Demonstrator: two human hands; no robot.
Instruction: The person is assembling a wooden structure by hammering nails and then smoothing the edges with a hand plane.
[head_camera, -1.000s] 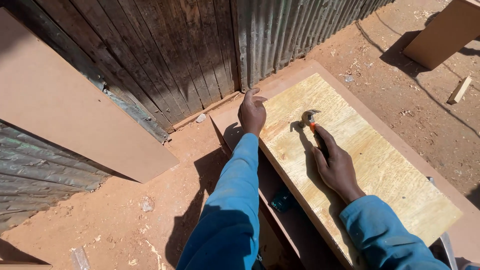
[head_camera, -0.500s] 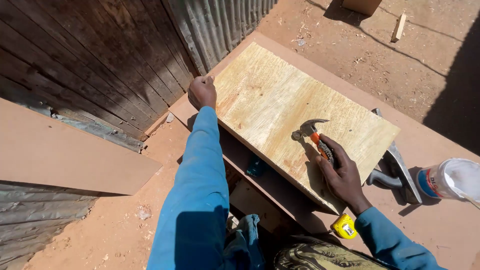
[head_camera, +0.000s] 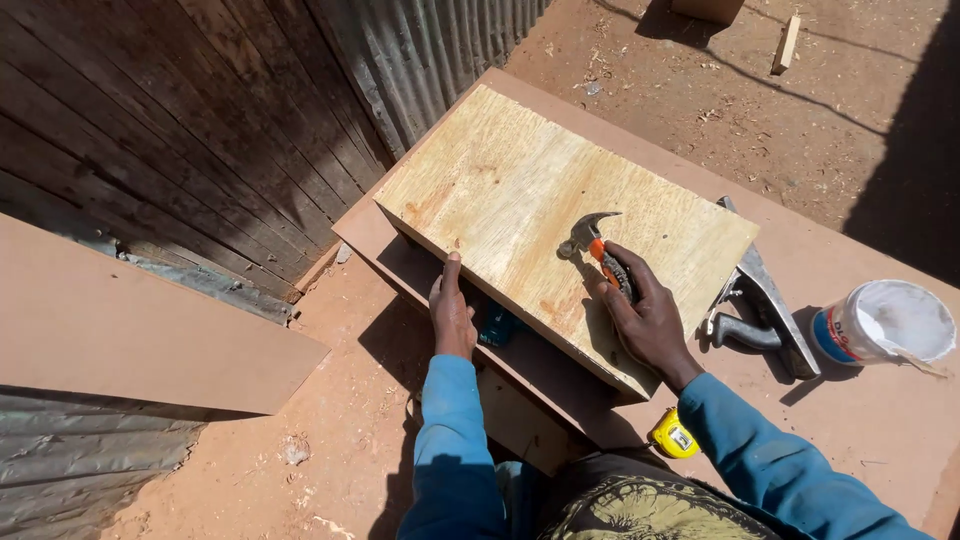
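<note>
1. Your right hand (head_camera: 650, 320): lies on top of the plywood panel (head_camera: 520, 190), fingers curled round the handle of a claw hammer (head_camera: 597, 248). Hammer head rests flat on the wood, claw pointing away from you; orange band just below the head, rest of handle hidden under your fingers.

2. Your left hand (head_camera: 450, 310): at the near-left edge of the panel, thumb up against the edge, other fingers reaching under it and mostly out of sight. Can't tell how tight the hold is.

3. Plywood panel: pale, yellowish grain, rectangular, set diagonally on a brown board (head_camera: 860, 300) that serves as a bench. Near edge overhangs a dark gap; small blue item in the shadow beneath, too dim to ID.

4. Hand plane (head_camera: 760, 310): grey metal w/ dark handle, on the brown board just right of the panel, near your right wrist.

5. White tub (head_camera: 885, 325): round, open top, blue side label, right of the plane.

6. Tape measure (head_camera: 673, 437): yellow, on the board edge close to your right forearm.

7. Surroundings: dark timber wall (head_camera: 150, 110) and corrugated sheet (head_camera: 440, 50) at left/top; a flat brown sheet (head_camera: 120, 330) leaning at left; red dirt ground (head_camera: 330, 450); small wood offcut (head_camera: 786, 45) far top right.

8. Sleeves: both blue.
</note>
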